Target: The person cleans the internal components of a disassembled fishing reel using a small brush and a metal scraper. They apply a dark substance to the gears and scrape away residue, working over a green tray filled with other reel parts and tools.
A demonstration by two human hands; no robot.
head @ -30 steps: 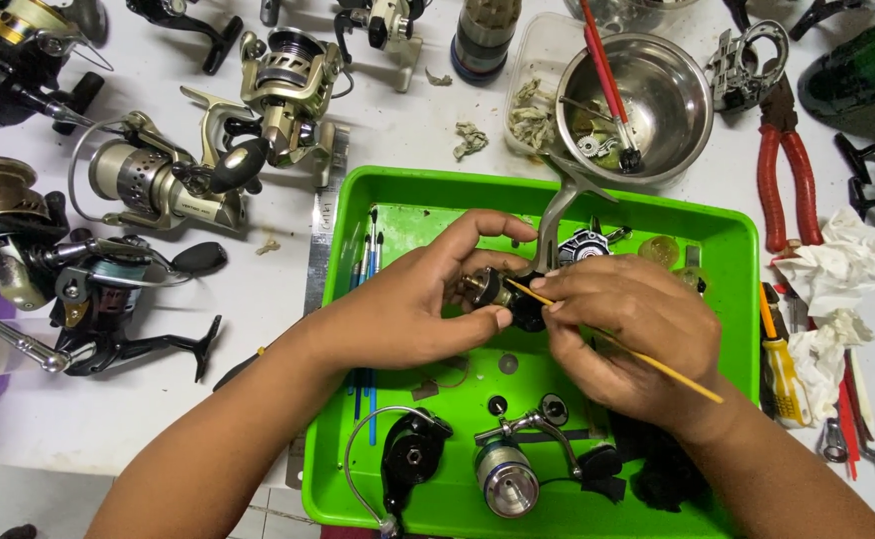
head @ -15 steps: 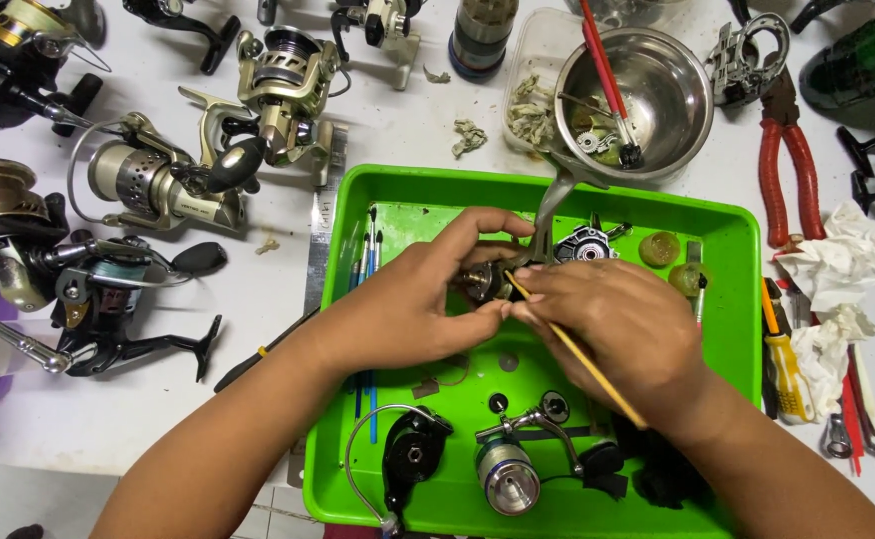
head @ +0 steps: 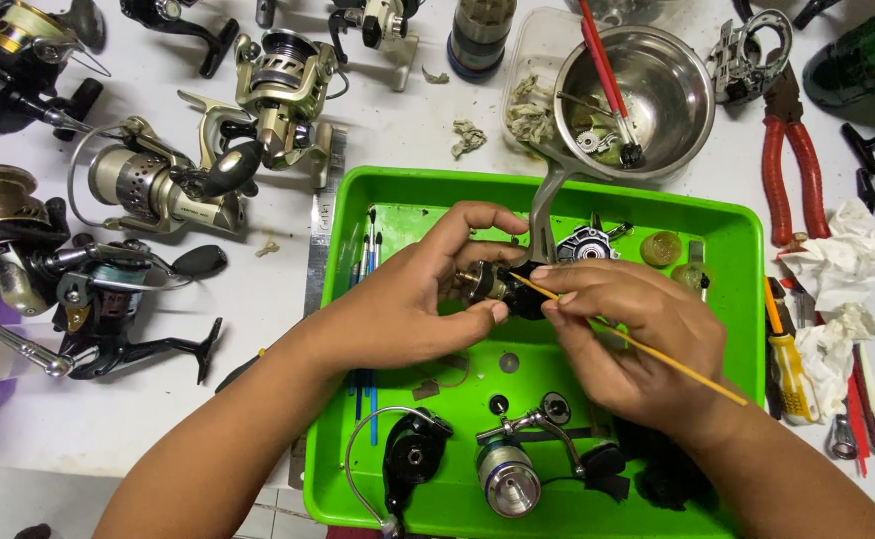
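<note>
1. My left hand (head: 412, 304) grips a dark reel body (head: 502, 284), stripped of its spool, over the green tray (head: 737, 235), its metal stem rising toward the steel bowl (head: 672, 95).
2. My right hand (head: 632, 344) pinches a thin yellow-handled brush (head: 637, 344), its tip touching the body.
3. I judge the work about midway: a spool (head: 505, 479), a black side plate (head: 409, 459) and small washers lie loose in the tray, not yet refitted.
4. The white surface (head: 258, 289) carries whole spinning reels (head: 158, 190) at left, red pliers (head: 792, 170) and crumpled rags (head: 847, 260) at right; the room is out of view.
</note>
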